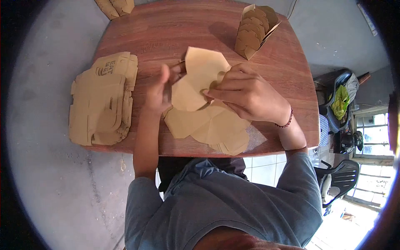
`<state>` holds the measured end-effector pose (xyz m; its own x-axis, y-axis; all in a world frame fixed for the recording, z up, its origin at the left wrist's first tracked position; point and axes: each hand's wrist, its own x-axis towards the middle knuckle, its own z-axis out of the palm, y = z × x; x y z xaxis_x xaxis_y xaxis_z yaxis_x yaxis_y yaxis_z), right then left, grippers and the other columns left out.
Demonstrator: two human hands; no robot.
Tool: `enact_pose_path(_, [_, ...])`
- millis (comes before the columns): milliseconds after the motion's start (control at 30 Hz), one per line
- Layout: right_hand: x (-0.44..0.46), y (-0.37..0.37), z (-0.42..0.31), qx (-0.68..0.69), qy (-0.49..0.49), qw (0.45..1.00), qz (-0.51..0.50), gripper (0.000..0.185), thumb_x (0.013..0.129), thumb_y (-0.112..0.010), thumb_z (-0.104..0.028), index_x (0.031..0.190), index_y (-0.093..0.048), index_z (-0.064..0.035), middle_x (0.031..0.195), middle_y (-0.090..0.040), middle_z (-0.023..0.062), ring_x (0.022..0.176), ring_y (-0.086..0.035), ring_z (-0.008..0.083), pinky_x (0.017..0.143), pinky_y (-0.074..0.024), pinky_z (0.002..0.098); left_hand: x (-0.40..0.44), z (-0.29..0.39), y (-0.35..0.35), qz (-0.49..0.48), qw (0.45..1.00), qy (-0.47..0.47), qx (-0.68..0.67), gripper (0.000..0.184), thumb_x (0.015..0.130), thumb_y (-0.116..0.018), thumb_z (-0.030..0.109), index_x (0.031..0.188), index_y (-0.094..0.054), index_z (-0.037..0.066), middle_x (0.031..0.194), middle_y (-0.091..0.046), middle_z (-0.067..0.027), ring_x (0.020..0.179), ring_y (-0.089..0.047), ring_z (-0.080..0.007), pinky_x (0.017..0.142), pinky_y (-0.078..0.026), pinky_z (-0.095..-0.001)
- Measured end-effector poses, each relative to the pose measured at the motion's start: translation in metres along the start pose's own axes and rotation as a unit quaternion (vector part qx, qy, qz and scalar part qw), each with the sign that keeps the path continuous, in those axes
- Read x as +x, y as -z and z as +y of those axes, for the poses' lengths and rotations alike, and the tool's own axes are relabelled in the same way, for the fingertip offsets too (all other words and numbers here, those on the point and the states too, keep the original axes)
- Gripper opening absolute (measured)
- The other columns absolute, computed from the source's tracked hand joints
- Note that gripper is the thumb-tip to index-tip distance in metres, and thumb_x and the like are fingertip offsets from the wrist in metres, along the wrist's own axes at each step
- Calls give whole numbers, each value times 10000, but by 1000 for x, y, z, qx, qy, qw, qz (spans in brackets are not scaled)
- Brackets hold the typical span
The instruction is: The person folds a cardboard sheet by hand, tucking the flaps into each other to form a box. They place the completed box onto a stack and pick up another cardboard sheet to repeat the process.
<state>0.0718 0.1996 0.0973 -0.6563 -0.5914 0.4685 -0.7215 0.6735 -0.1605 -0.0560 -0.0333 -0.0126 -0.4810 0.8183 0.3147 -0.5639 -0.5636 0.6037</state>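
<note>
A tan cardboard blank [200,79] with angled edges is raised over the table, tilted toward me. My right hand [252,93] grips it at its right side, thumb and fingers pinched together on the card. At its left edge is my left hand [160,89], slightly blurred, with the thumb sticking up away from the card. Its other fingers reach partly behind the blank, so whether they touch it is hidden. Below both hands lies a loose stack of similar flat, creased cardboard blanks [212,127], near the table's front edge.
On the wooden table [158,37], a pile of flat printed cardboard boxes [102,100] lies at left, and folded cardboard holders [254,31] stand nested at back right. More cardboard pieces [116,6] are at top left. A dark plastic chair [343,179] stands at right.
</note>
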Motion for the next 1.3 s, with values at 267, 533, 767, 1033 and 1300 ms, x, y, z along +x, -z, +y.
enact_pose_path(267, [2,-18,13,135,-87,986,37,307,818,-723,-1,1124,-713,-14,915,-696,133,844,-668,310,722,-542,396,16,-8,-42,161,932,76,316,391,884,-724,157,1201,-617,-45,1097,-673,-80,968,-634,-123,873,-503,-262])
enact_pose_path(533, [4,-26,17,64,-64,992,88,257,808,-731,-68,1058,-696,-17,1035,-656,118,916,-658,313,799,-546,403,18,-11,-38,228,946,9,233,477,850,-732,84,1269,-567,-72,1132,-675,-121,1017,-656,-161,901,-518,-297])
enact_pose_path(767, [4,-21,15,6,-48,997,54,408,691,-818,-48,1087,-720,-62,1120,-629,68,941,-638,268,857,-525,389,18,-12,-37,253,945,-10,208,503,842,-731,47,1295,-545,-69,1148,-677,-132,1016,-667,-171,897,-528,-305])
enact_pose_path(1033, [5,-20,17,-33,-31,998,41,352,721,-791,-184,1050,-712,-87,1048,-618,56,977,-604,242,826,-471,383,18,-12,-39,250,945,-21,208,478,858,-717,63,1289,-552,-57,1145,-679,-119,1012,-669,-166,881,-537,-307])
enact_pose_path(1300, [5,-21,24,-147,12,988,39,407,784,-734,-307,1153,-722,-135,1113,-621,43,1049,-575,240,891,-462,392,17,-13,-41,246,949,-37,193,464,863,-709,71,1278,-542,-50,1132,-673,-112,1025,-660,-168,883,-533,-303])
